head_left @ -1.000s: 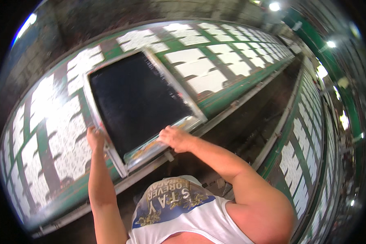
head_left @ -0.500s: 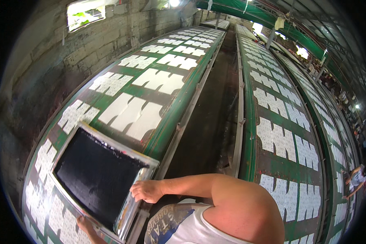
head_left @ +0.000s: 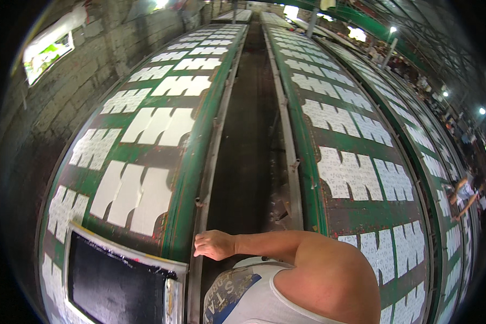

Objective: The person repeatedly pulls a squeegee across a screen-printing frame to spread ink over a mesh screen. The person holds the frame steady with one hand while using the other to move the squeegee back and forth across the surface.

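A screen printing frame (head_left: 116, 283) with a pale metal border and a dark, ink-coated mesh lies over the near end of the left table, its lower part cut off by the view's edge. Just beyond its upper right corner, above the table's metal rail (head_left: 202, 208), is my right hand (head_left: 214, 244). Its fingers are curled closed, apart from the frame, and whether anything is in them is hidden. My left hand is out of view. Plain white cut fabric pieces (head_left: 136, 195) lie flat past the frame, and patterned fabric pieces (head_left: 66, 212) line the table's left side.
A dark aisle (head_left: 242, 151) runs between the left table and a long green table (head_left: 314, 202) bearing rows of patterned pieces. At far right, another person (head_left: 464, 191) leans over a further table. A block wall (head_left: 100, 59) with a window (head_left: 48, 56) borders the left.
My right hand has come away from the frame's right edge to above the rail. My left hand, at the frame's lower edge before, has left the view. The view has turned rightward.
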